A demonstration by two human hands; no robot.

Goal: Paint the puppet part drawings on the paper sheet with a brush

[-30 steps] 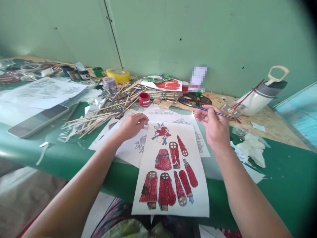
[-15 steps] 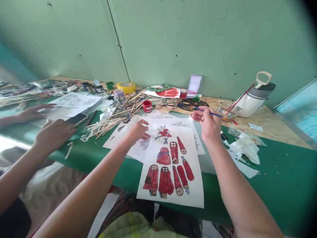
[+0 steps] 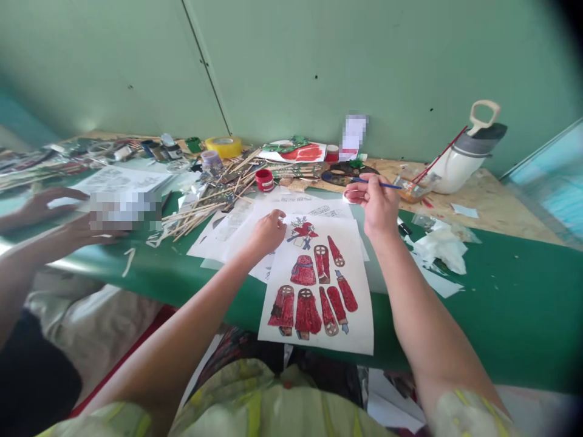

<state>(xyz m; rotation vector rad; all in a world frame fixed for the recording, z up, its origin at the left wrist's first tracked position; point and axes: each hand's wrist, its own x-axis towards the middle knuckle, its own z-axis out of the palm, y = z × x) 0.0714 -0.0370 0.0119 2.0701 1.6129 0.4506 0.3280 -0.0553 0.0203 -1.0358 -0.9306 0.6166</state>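
A white sheet of paper [image 3: 361, 321] with red-painted figure parts lies before me, its near end over the table edge. At its upper left corner, my left hand [image 3: 268, 235] has its fingers closed on the paper edge. My right hand [image 3: 381, 209] holds a blue-handled paintbrush [image 3: 387, 184] just beyond the sheet's upper right corner. By that hand's fingertips is a small white lid [image 3: 346, 199] with red paint; whether the fingers touch it I cannot tell. More printed sheets [image 3: 218, 240] lie underneath. An uncapped red paint jar [image 3: 264, 179] stands beyond my left hand.
Wooden sticks [image 3: 195, 218] are heaped on the left, near another person's hands [image 3: 68, 233]. At the back are yellow tape [image 3: 223, 146] and a dark palette [image 3: 334, 176]. To the right stand a white jug [image 3: 469, 161], a water container [image 3: 412, 187] and crumpled tissue [image 3: 441, 247].
My left hand's fingers have gone from loosely spread to closed at the sheet's corner. The right hand still holds the brush. The view has shifted, and the other person's hands have moved slightly.
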